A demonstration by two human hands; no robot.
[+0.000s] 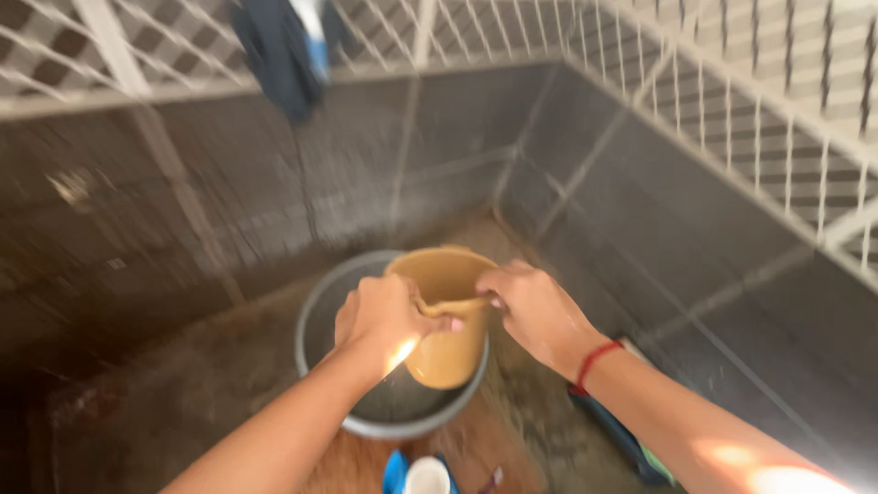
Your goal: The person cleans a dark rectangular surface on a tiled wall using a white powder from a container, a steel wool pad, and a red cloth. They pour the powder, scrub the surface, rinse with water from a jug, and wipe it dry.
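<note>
A tan plastic jug (450,316) hangs over a round grey basin (322,316) that stands on the floor. My left hand (384,311) is closed on the jug's near rim or handle. My right hand (535,306), with a red thread around its wrist, pinches the rim on the right side. The jug is tilted a little toward me. The frame is blurred by motion, so the basin's contents cannot be made out.
Grey tiled walls form a corner behind the basin, topped by a white lattice railing (732,101). A dark cloth (283,50) hangs over the railing. A blue and white object (416,474) lies at the bottom edge, and a dark blue item (622,439) lies under my right forearm.
</note>
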